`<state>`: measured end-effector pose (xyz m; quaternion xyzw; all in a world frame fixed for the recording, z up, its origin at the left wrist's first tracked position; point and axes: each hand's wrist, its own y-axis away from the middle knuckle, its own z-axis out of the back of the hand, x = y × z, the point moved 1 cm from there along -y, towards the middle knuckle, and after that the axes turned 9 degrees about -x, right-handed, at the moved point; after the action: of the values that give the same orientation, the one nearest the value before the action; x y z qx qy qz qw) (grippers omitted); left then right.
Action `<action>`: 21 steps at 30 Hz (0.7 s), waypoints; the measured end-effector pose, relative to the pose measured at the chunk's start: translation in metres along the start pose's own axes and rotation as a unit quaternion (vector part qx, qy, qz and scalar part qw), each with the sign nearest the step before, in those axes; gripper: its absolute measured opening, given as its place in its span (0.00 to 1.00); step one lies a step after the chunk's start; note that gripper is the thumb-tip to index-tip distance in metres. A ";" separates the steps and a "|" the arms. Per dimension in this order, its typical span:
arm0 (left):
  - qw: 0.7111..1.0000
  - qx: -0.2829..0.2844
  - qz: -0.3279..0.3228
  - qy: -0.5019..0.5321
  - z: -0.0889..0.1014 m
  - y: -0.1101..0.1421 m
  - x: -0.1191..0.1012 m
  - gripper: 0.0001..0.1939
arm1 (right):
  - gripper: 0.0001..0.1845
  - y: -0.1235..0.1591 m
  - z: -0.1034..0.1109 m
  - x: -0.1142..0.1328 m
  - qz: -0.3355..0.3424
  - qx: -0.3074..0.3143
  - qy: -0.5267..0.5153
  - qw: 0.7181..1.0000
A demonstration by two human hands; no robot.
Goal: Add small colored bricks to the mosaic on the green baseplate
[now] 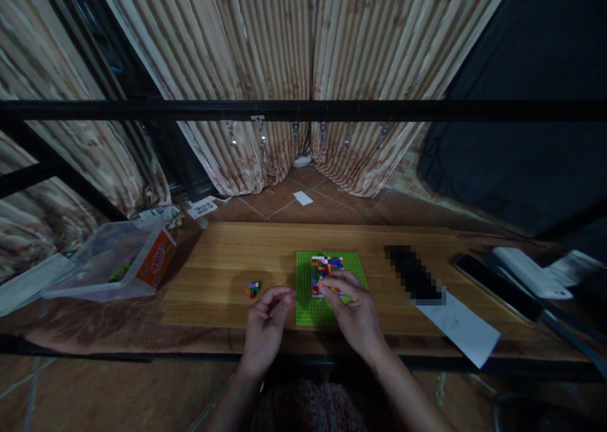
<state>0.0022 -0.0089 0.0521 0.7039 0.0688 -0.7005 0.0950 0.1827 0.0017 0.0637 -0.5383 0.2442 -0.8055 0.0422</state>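
Observation:
A green baseplate (308, 305) lies on a wooden board (222, 261), with a patch of small coloured bricks (326, 265) built on its far half. My right hand (353, 308) rests on the plate, fingertips pinched down on the near edge of the brick patch. My left hand (265, 324) hovers just left of the plate with its fingers curled; whether it holds anything is hidden. A small heap of loose coloured bricks (253, 289) sits on the board to the left of that hand.
A clear plastic tub (95, 261) with an orange box stands at the left. A white paper strip (458, 324), a dark phone (493, 286) and a white object (528, 271) lie at the right. A black bar (303, 111) crosses in front of curtains.

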 end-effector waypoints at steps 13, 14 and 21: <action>0.857 -0.107 -0.255 -0.436 0.051 -0.048 0.051 0.18 | 0.06 -0.047 -0.009 -0.062 -0.035 -0.031 0.120 0.992; 0.854 -0.107 -0.258 -0.440 0.050 -0.048 0.052 0.18 | 0.06 -0.047 -0.010 -0.064 -0.045 -0.030 0.112 0.992; 0.852 -0.091 -0.281 -0.432 0.049 -0.053 0.056 0.16 | 0.08 -0.050 -0.017 -0.072 -0.137 -0.044 -0.032 0.989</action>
<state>-0.0568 0.0296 -0.0063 0.2695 0.2788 -0.9215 -0.0218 0.2072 0.0752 0.0192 -0.5938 0.2020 -0.7743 -0.0842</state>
